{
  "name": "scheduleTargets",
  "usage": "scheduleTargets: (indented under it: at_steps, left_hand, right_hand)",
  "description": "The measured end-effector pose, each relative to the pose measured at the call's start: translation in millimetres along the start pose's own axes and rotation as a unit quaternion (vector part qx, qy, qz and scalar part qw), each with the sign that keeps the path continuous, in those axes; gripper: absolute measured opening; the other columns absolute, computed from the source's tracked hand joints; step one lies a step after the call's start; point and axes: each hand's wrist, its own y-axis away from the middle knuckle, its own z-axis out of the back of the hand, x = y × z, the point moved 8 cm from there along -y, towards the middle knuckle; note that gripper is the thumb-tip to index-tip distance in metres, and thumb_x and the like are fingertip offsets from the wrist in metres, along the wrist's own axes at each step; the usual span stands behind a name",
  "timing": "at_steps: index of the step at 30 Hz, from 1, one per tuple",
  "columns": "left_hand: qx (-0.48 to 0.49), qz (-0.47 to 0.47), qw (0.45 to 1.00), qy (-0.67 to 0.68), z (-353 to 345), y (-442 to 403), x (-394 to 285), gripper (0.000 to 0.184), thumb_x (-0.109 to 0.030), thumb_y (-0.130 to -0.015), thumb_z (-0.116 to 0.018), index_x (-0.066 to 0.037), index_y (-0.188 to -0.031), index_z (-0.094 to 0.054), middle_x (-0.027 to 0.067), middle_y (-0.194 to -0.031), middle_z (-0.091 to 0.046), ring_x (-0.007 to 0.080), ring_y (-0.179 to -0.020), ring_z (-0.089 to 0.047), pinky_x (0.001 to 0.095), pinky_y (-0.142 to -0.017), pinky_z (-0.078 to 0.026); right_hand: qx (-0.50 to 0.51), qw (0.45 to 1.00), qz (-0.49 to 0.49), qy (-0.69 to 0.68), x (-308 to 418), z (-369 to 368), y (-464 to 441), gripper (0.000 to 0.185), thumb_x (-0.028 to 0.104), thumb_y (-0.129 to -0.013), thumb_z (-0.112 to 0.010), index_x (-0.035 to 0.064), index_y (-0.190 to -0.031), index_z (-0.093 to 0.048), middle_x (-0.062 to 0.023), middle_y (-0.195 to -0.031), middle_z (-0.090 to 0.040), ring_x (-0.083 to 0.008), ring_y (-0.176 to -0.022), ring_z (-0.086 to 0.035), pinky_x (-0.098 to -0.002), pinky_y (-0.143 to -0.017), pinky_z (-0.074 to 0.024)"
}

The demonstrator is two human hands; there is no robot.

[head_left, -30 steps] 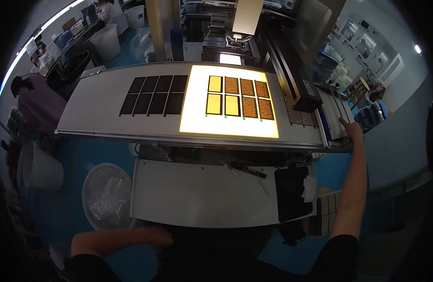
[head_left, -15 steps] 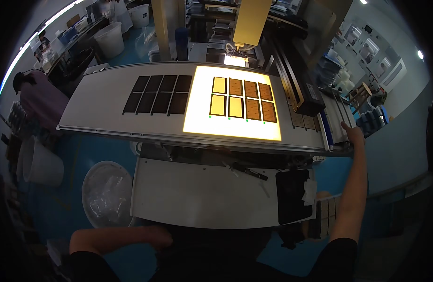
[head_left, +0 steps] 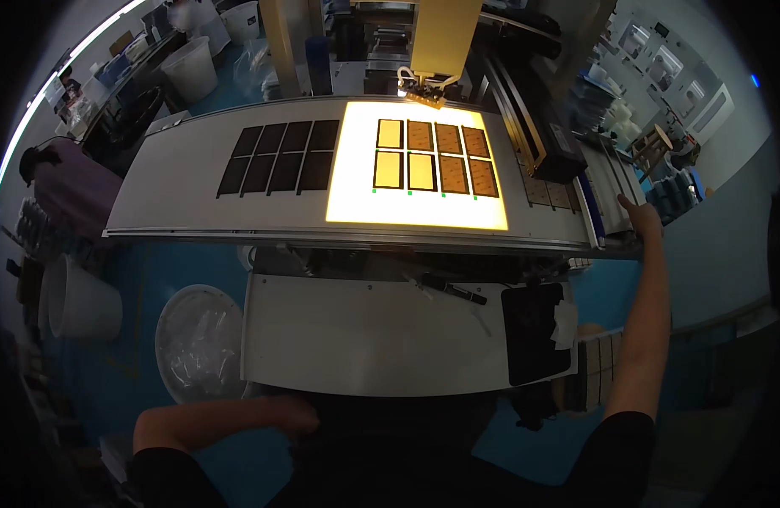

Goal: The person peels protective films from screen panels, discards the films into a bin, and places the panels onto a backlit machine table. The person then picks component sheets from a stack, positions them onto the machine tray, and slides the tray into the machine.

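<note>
My right hand (head_left: 644,219) rests at the right end of the long work table (head_left: 174,182), with a finger stretched out over the end rail; some fingers are hidden. My left hand (head_left: 300,415) lies against my dark clothing at the waist, its fingers out of sight. On the table, a brightly lit square (head_left: 352,182) carries two rows of dark-framed rectangles, some plain yellow and some brown panels (head_left: 453,174). Left of the light are two rows of black rectangular pieces (head_left: 286,169).
A yellow machine head (head_left: 445,38) hangs at the lit square's back edge. Closer to me, a lower white shelf (head_left: 356,339) holds a black pen-like tool (head_left: 454,290) and a black mat (head_left: 532,334). A white bin (head_left: 163,339) with clear plastic stands left. Another person (head_left: 72,186) bends at far left.
The yellow machine head has come forward to the back edge of the lit square. My view has shifted slightly, so the table sits higher. Both hands keep their places.
</note>
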Motion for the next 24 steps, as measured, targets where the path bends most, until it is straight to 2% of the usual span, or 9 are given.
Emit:
scheduleTargets:
  at_steps: [2,5,8,12,24]
  left_hand:
    - [-0.003,0.005,1.0,0.001,4,2,-3,0.029,-0.022,-0.077,-0.083,-0.001,-0.096,-0.078,0.0211,-0.094,-0.076,0.0417,-0.095,-0.075,0.0537,-0.081,-0.062]
    - [-0.008,0.016,1.0,0.008,9,6,-5,0.029,-0.022,-0.076,-0.084,-0.002,-0.095,-0.078,0.021,-0.094,-0.077,0.0419,-0.095,-0.075,0.0537,-0.08,-0.062]
    - [-0.019,0.016,1.0,0.004,13,9,-8,0.028,-0.022,-0.075,-0.084,-0.003,-0.094,-0.078,0.0208,-0.092,-0.077,0.0424,-0.094,-0.075,0.0537,-0.079,-0.062]
    - [-0.036,0.011,0.999,0.009,17,12,-9,0.028,-0.023,-0.074,-0.085,-0.003,-0.092,-0.078,0.0205,-0.09,-0.076,0.0432,-0.091,-0.075,0.0538,-0.079,-0.062]
    - [-0.021,0.012,1.0,0.011,16,13,-8,0.031,-0.026,-0.074,-0.085,-0.003,-0.092,-0.078,0.0211,-0.093,-0.077,0.0426,-0.094,-0.075,0.0539,-0.079,-0.061]
  right_hand:
    - [-0.007,1.0,-0.002,0.017,-2,-2,-4,0.102,0.088,-0.084,-0.061,-0.0132,-0.095,-0.072,-0.0197,-0.075,-0.069,-0.0308,-0.064,-0.067,-0.051,-0.063,-0.0489]
    - [0.015,1.0,-0.007,-0.005,-1,0,3,0.106,0.087,-0.083,-0.062,-0.015,-0.109,-0.072,-0.0232,-0.085,-0.073,-0.0348,-0.074,-0.071,-0.0531,-0.071,-0.0521]
    - [-0.001,1.0,0.0,-0.007,7,9,14,0.11,0.086,-0.082,-0.063,-0.0156,-0.124,-0.068,-0.0295,-0.105,-0.075,-0.0416,-0.098,-0.074,-0.0546,-0.088,-0.0531]
    - [0.051,0.998,-0.02,-0.02,21,21,33,0.112,0.084,-0.081,-0.066,-0.0151,-0.132,-0.064,-0.0353,-0.127,-0.069,-0.0469,-0.124,-0.066,-0.0547,-0.103,-0.0483]
    - [0.051,0.998,-0.026,-0.014,24,23,38,0.112,0.085,-0.081,-0.064,-0.0112,-0.138,-0.063,-0.0329,-0.136,-0.066,-0.0471,-0.131,-0.062,-0.0559,-0.108,-0.0451]
